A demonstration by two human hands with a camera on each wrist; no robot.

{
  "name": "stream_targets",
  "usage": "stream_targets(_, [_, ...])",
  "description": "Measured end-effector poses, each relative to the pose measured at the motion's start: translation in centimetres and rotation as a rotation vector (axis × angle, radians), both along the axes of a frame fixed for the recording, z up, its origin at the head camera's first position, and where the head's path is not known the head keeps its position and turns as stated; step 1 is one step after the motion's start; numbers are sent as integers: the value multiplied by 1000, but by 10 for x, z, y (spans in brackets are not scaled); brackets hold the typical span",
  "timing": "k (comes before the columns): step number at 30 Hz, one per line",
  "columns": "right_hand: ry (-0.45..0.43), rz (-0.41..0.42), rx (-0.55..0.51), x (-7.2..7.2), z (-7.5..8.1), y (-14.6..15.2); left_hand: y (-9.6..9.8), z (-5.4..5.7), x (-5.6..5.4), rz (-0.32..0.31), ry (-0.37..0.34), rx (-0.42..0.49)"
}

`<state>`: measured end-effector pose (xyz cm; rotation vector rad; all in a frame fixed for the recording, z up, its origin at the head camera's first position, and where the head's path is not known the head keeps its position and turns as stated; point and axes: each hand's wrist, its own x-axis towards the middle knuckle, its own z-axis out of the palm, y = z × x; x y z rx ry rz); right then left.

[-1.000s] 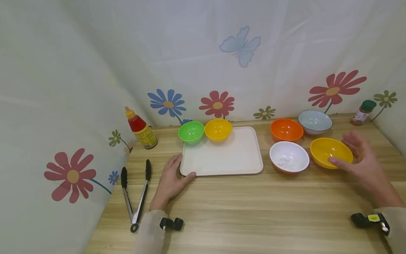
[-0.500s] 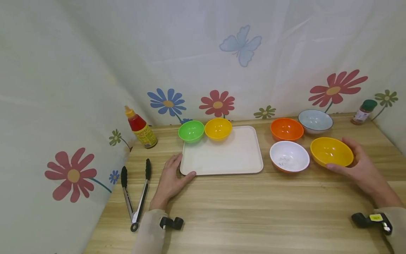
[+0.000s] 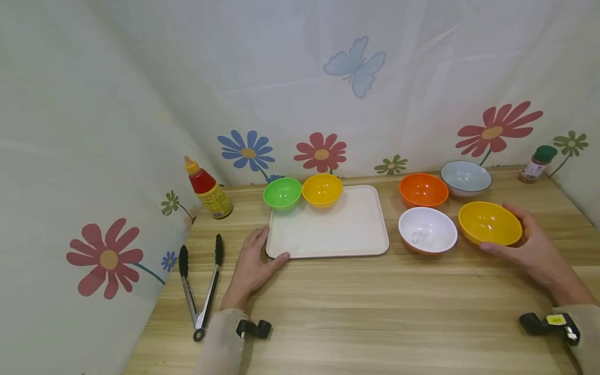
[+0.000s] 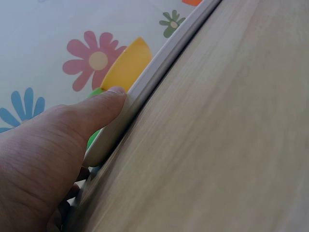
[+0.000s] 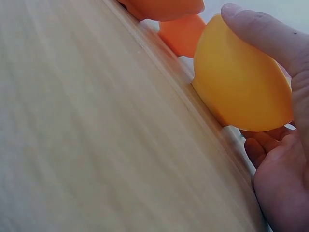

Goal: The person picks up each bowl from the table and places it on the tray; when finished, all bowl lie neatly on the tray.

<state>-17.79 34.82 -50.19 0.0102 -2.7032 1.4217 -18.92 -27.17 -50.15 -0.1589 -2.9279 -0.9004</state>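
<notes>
My left hand (image 3: 253, 265) rests at the front left corner of a cream tray (image 3: 328, 234). Its thumb touches the front rim, as the left wrist view also shows; the other fingers lie along the left side, partly hidden. On the tray's back left stand a green bowl (image 3: 283, 195) and a smaller yellow bowl (image 3: 322, 190), side by side. At the right, my right hand (image 3: 534, 250) holds a larger yellow bowl (image 3: 489, 224), thumb on its near side and fingers round its right side. In the right wrist view this yellow bowl (image 5: 241, 77) sits on the table, its far fingers partly hidden.
Left of the large yellow bowl stands a white-lined bowl (image 3: 427, 230). Behind are an orange bowl (image 3: 424, 190) and a pale blue bowl (image 3: 465, 177). A green-capped jar (image 3: 537, 164) stands far right. A sauce bottle (image 3: 208, 190) and spread tongs (image 3: 201, 291) are at left.
My right hand has closed in on the large yellow bowl, its fingers coming down round the right side and its thumb moving to the near side. The left hand and tray have not moved.
</notes>
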Motion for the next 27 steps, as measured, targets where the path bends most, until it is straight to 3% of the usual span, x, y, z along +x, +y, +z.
stream_targets(27, [5,-81,1,0,-1,2,-1,-4,-2,-8,22,4])
